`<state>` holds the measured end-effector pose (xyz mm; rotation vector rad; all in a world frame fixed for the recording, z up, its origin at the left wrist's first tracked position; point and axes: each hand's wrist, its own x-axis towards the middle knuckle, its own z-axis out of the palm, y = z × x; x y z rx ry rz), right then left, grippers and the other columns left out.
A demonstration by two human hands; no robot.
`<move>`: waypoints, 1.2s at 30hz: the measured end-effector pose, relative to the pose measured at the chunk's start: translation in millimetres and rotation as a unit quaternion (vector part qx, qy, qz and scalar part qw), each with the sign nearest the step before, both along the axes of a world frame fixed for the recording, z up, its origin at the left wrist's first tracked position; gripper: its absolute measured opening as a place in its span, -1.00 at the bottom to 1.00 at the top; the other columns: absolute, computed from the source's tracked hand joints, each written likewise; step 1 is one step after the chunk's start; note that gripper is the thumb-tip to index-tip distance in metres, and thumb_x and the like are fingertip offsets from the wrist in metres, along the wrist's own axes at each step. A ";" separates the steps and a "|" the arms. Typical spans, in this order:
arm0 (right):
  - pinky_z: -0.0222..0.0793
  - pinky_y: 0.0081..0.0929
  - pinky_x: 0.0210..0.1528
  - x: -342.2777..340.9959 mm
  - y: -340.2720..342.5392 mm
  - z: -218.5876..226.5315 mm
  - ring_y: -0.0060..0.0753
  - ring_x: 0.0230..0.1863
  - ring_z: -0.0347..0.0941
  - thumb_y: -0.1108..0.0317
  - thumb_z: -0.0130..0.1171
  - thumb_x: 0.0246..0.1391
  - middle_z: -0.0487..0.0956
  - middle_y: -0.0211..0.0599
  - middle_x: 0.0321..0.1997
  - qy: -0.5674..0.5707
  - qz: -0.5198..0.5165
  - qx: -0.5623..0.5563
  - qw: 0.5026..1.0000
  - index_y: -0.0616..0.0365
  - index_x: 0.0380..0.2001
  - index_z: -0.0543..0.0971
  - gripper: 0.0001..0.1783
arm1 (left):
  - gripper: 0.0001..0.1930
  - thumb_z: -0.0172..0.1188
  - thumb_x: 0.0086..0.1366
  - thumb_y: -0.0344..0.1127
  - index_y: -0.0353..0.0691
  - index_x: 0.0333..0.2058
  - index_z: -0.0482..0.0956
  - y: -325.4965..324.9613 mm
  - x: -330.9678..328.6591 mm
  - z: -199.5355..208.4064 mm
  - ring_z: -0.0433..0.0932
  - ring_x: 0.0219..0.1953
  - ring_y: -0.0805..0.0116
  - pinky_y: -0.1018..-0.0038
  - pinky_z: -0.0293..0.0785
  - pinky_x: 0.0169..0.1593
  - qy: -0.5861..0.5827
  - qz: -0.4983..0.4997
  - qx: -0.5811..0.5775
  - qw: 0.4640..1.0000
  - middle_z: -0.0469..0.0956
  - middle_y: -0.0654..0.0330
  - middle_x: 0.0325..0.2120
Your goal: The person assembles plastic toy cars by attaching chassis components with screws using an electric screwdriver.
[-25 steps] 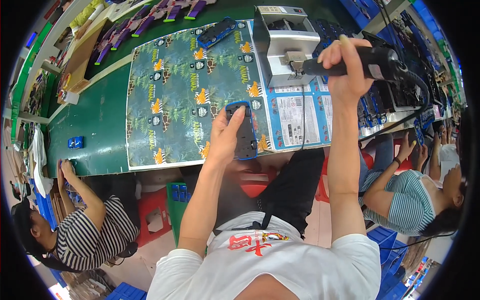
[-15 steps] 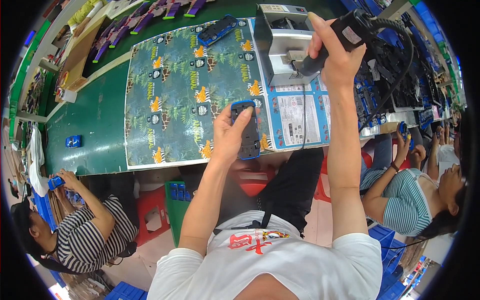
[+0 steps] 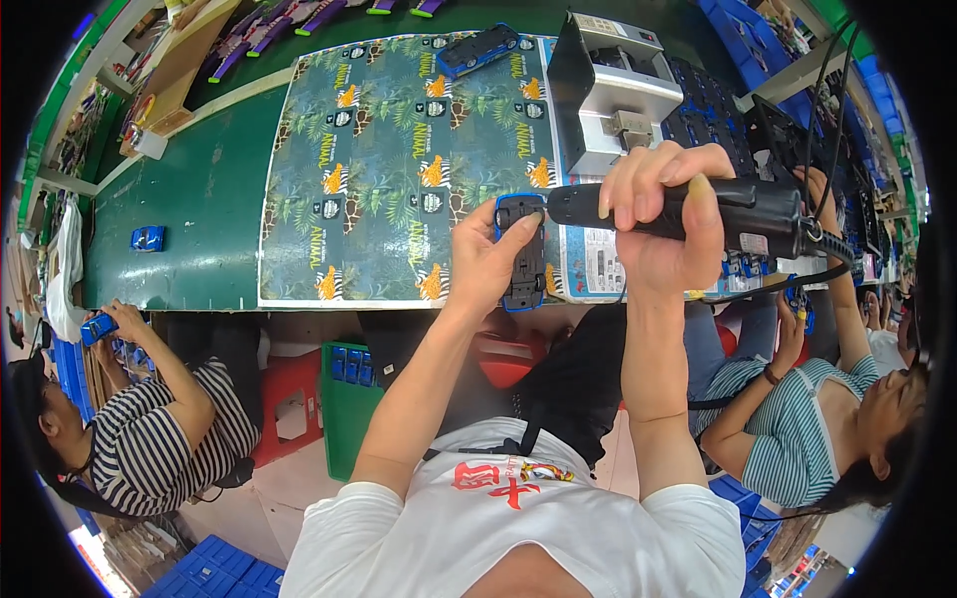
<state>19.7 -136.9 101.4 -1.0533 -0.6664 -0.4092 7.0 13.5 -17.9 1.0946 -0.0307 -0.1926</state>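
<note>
Fingers (image 3: 518, 227) of the left hand (image 3: 486, 264) pinch a blue toy car (image 3: 522, 252) held underside up, thumb on one long edge and fingertips curled over the top end, just above the near edge of the counter (image 3: 199, 199). Car's long axis runs away from the person, roughly vertical in the head view; which end is the front cannot be told. Right hand (image 3: 660, 221) is wrapped tight around a black electric screwdriver (image 3: 698, 207), fingers closed over the barrel, thumb on the near side. Tool's long axis lies nearly horizontal, tip end pointing left toward the car's upper end; whether the tip touches the car cannot be told. A cable (image 3: 827, 110) leaves the tool's right end and rises toward the upper right. Beneath both hands lies a printed jungle-pattern sheet (image 3: 389, 159) on the green counter, with a grey metal machine (image 3: 608, 95) standing behind the right hand. A second blue toy car (image 3: 478, 50) rests at the sheet's far edge; a third (image 3: 148, 237) sits on bare counter to the left. A person in a striped shirt (image 3: 150, 439) sits at lower left, another person (image 3: 797, 439) at lower right.
</note>
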 end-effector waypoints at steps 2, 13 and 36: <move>0.35 -0.38 -0.48 1.8 0.1 -2.3 -0.44 -0.60 0.30 0.20 0.01 0.23 0.36 -0.32 -0.58 0.001 0.005 -0.001 1.000 0.16 -0.29 0.38 -0.77 | -0.77 0.26 0.29 -0.34 -0.30 -0.13 0.58 -2.5 -0.1 2.0 0.62 -0.42 0.51 0.52 0.58 -0.29 0.003 0.001 -0.001 1.000 0.66 0.15 -0.38; 0.33 -0.43 -0.48 1.5 14.5 -10.7 -0.45 -0.59 0.34 0.32 0.25 0.07 0.42 -0.28 -0.59 0.001 -0.021 -0.107 0.994 0.18 -0.36 0.38 -0.74 | -0.83 0.23 0.26 -0.50 -0.36 -0.17 0.61 -9.0 1.3 11.8 0.55 -0.37 0.59 0.57 0.53 -0.27 0.002 0.017 0.000 1.000 0.64 0.24 -0.36; 0.35 -0.44 -0.49 -7.9 13.5 -4.9 -0.45 -0.59 0.35 0.25 0.39 -0.01 0.44 -0.35 -0.59 -0.028 -0.014 -0.141 0.990 0.19 -0.36 0.41 -0.64 | -0.81 0.24 0.24 -0.48 -0.32 -0.15 0.60 -5.1 -2.1 12.2 0.55 -0.37 0.58 0.54 0.56 -0.29 -0.029 0.017 0.010 0.999 0.62 0.27 -0.36</move>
